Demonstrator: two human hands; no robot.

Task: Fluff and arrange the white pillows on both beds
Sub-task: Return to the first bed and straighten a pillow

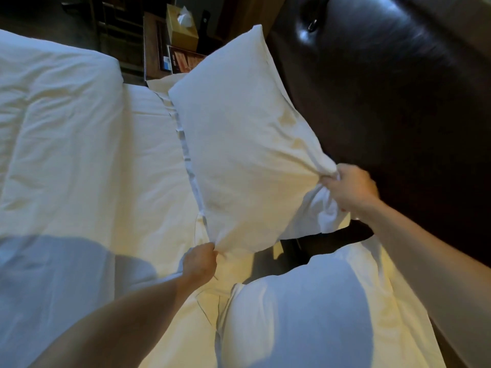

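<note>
Gripping a white pillow by its two near corners, the left hand and right hand pinch the fabric with closed fingers, holding it above the bed beside the dark headboard; a second pillow lies nearer.

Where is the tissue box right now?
Head view, top centre: the tissue box sits on the dark nightstand beyond the bed, just left of the far corner of the held pillow.
</note>
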